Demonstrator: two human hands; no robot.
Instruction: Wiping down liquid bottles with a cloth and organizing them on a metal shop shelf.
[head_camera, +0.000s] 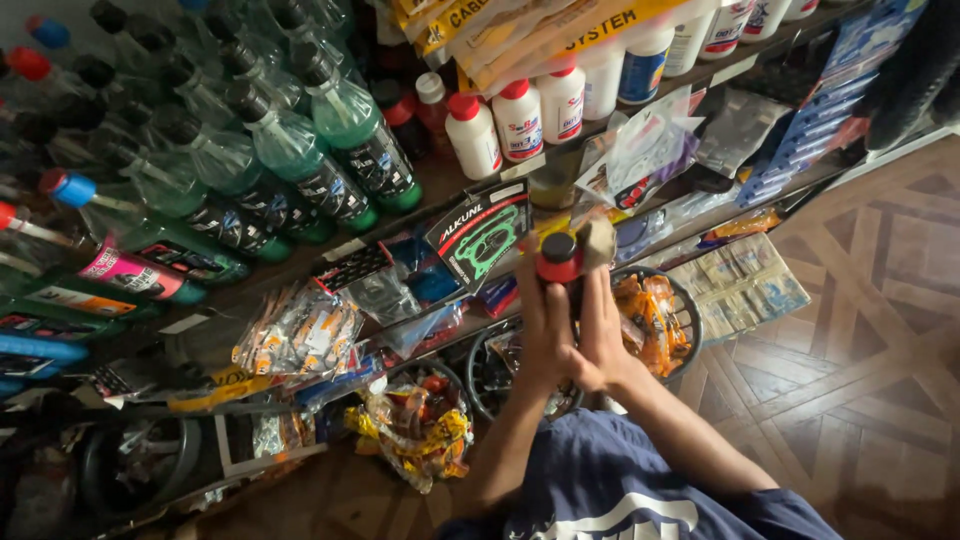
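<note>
Fingers (545, 300) of the left hand (545, 335) wrapped shut around a small red bottle with a black cap (559, 256); fingers of the right hand (602, 340) closed on the same bottle from the other side. Both hands raise it upright in front of the shelves, cap uppermost, level with the front edge of the middle shelf (400, 235), probably so it can be looked over at close range.

Upper shelf, left end: green-tinted bottles with black caps (350, 130), laid tilted in overlapping rows with necks pointing outward, which packs many into the space and shows each label.

Upper shelf, centre: white bottles with red caps (517, 118), standing upright in a row along the front edge.

Middle shelf, front edge: a carded gasket pack in black with a green outline (482, 232), leaning just left of the held bottle; clear plastic packets of small parts (300, 335) hanging or leaning below it.

Floor, near the shelf foot: a round wire basket (688, 310) holding orange packets, just right of the right hand; a second heap of yellow and red packets (420, 425) to the left.

Wooden parquet floor (860, 350) at right.
</note>
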